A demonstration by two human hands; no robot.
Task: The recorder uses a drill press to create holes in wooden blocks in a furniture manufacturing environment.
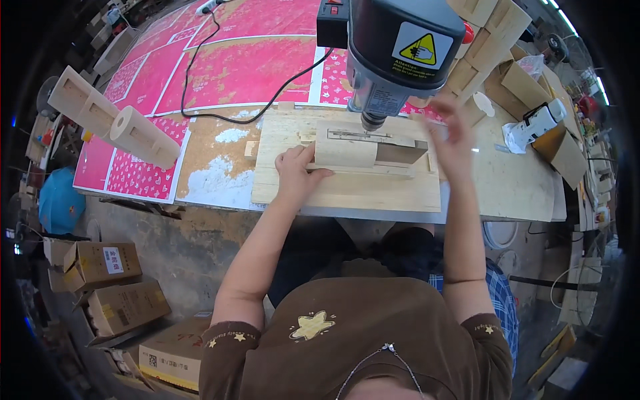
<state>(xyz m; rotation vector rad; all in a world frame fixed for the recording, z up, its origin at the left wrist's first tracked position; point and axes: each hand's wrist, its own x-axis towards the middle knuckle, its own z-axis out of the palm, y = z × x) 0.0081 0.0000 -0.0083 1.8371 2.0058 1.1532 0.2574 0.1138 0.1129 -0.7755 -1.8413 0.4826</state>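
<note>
A: Where to look first?

B: At the slotted wooden piece [345, 152], lying lengthwise from left to right on the pale board [407, 197], atop the worktop [507, 180] and right below the drill press [377, 33].

A: Held how?

B: By the left hand [295, 175], with fingers clamped on the left end and thumb along the near edge.

A: And over on the other side?

B: With the right hand [453, 137], raised just beside the drill press, near the piece's right end. Too blurred for certainty, though: cannot tell whether apart or closed on something there.

A: Which step, then?

B: Judging by the chuck [372, 121] above the slot, probably steadying and lining up for work with the drill.

A: Calling for what next?

B: Most likely a firm hold at the left end, slot kept square under the chuck, then a slow, even feed from the right. Best to keep the left fingers well clear of the chuck, too.

A: Anything else to mind?

B: Only the black cord [230, 120], looping across behind, and a wooden cylinder [150, 143], well apart to the left.
</note>
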